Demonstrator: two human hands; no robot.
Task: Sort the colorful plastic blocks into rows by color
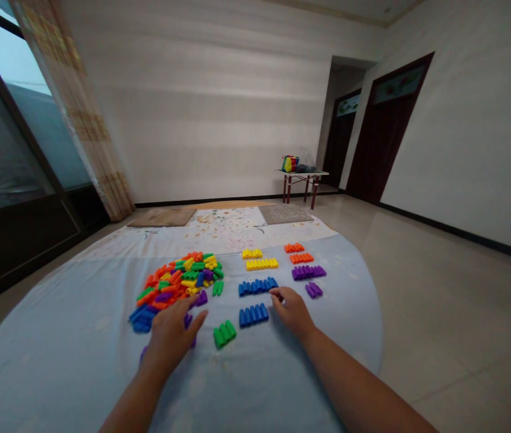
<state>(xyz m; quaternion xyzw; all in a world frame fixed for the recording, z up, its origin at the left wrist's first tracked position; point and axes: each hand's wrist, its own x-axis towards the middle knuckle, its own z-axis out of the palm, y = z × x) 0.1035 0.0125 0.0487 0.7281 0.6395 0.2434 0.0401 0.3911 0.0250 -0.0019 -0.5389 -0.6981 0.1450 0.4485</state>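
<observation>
A mixed heap of coloured pieces (171,279) lies on the left of the cloth. My left hand (171,337) is over its near edge, thumb and fingers apart, with purple pieces (201,297) beside and partly under it. My right hand (294,310) has its fingertips pinched at the right end of a blue row (257,286); anything between them is too small to tell. A shorter blue row (254,315) and a green group (224,334) lie nearer. Yellow rows (262,264) are farther back; orange rows (301,258) and purple groups (309,273) lie on the right.
The round table has a light blue cloth (79,337) and a floral cover (223,224) at its far side, with two mats (162,217) on it. Beyond stands a small table (303,174) with a colourful bag (290,163).
</observation>
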